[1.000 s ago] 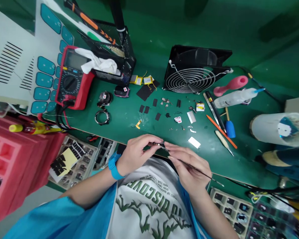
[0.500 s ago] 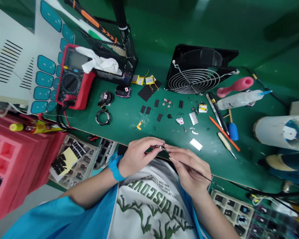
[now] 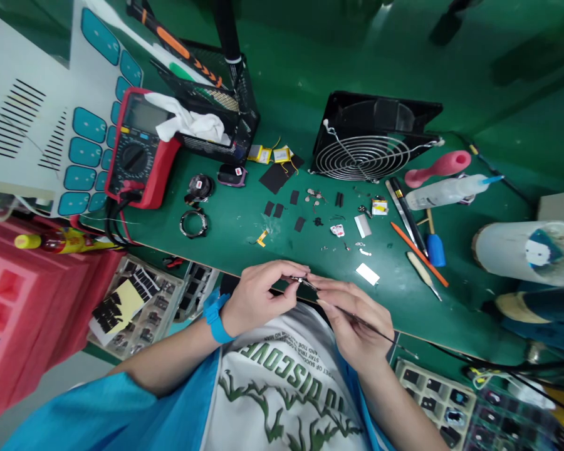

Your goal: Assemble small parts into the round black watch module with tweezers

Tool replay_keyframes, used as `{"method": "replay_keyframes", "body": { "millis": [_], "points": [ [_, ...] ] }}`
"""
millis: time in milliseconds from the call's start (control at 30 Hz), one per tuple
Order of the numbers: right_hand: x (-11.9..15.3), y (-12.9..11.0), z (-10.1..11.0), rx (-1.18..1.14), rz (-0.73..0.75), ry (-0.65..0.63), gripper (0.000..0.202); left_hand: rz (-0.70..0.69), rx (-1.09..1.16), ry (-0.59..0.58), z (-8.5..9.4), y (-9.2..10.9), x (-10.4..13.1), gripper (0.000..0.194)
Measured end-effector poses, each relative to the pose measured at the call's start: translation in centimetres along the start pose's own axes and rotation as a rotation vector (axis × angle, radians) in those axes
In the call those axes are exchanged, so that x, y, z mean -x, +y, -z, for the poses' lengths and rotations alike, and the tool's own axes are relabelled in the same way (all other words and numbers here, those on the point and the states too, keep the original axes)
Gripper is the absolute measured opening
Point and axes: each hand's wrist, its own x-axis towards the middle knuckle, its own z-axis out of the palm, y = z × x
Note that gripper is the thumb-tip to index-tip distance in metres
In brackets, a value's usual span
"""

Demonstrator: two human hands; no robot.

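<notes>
Sm. part (image 3: 300,280) pinched in L grip (image 3: 259,293), nr R grip (image 3: 361,321).

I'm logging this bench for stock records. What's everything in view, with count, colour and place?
bench: one, green, centre
thin tool: one, dark, front centre
small part: one, dark and silver, front centre
multimeter: one, red and black, left
mesh basket: one, black, back left
cloth: one, white, on mesh basket
fan: one, black, back centre
batteries: at least three, yellow and silver, mid bench
small patches: four, black, centre
ring: one, black, centre left
squeeze bottle: one, whitish, right
stick: one, orange, right
tub: one, white, far right
foam blocks: several, red, far left
trays: several, some pale, front corners
tiny parts: many, mixed, centre
wristband: one, blue, front left
left hand: one, holding small part
right hand: one, holding thin tool
</notes>
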Motion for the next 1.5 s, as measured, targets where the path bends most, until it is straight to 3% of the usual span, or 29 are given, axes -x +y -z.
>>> {"method": "replay_keyframes", "body": {
  "millis": [1167, 1333, 1400, 1500],
  "points": [
    [0.2, 0.4, -1.0, 0.003, 0.031, 0.084, 0.031, 0.028, 0.001, 0.021, -0.2, 0.2, 0.2, 0.017],
    [0.0, -0.3, -0.2, -0.113, -0.100, 0.112, 0.021, 0.181, 0.053, -0.096, 0.2, 0.3, 0.1, 0.014],
    [-0.2, -0.5, 0.2, -0.154, -0.148, 0.143, 0.017, 0.187, -0.044, -0.153, 0.4, 0.4, -0.2, 0.010],
    [-0.5, -0.1, 0.6, -0.116, -0.192, 0.154, 0.014, 0.058, -0.321, -0.152, 0.7, 0.4, -0.8, 0.010]
  ]
}}
